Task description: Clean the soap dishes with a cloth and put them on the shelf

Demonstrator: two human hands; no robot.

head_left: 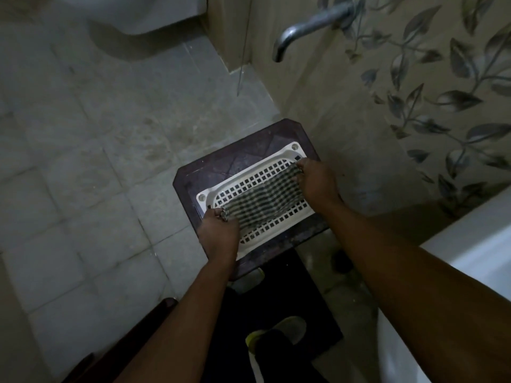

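dark brown square stool point(221, 161) bears the white perforated plastic soap dish point(287, 152), mid-wipe.
the grey checked cloth point(262, 200) lies stretched across the dish's grid; my left hand point(218, 230) pinches its near end and my right hand point(315, 181) pinches the far end. i judge the best stroke is even tension, drawing the cloth side to side and pressing down lightly, so the light dish doesn't skate off the stool.
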